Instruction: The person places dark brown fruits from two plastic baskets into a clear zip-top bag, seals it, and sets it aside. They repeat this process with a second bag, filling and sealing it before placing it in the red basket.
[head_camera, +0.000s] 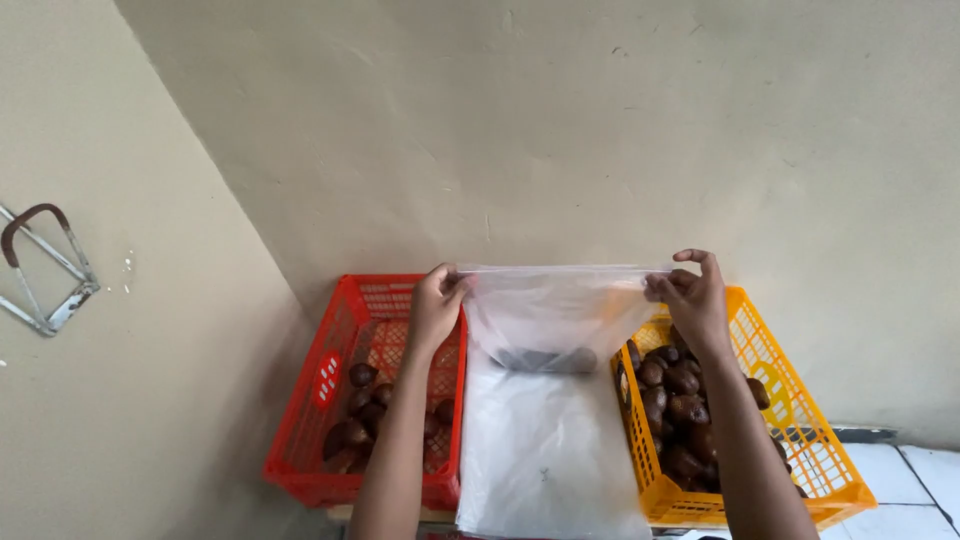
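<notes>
My left hand (436, 303) and my right hand (691, 298) each pinch a top corner of a clear plastic bag (555, 312), holding it up stretched between them against the wall. Several dark brown fruits (545, 360) lie in the bottom of the bag. Below it a white plastic sheet (545, 450) lies flat between two crates. A red crate (310, 420) on the left holds several brown fruits (362, 412). An orange crate (800, 420) on the right also holds brown fruits (680, 400).
A beige wall (560, 130) stands right behind the crates, with another wall on the left carrying a metal bracket (45, 270). White floor tiles (915, 475) show at the lower right.
</notes>
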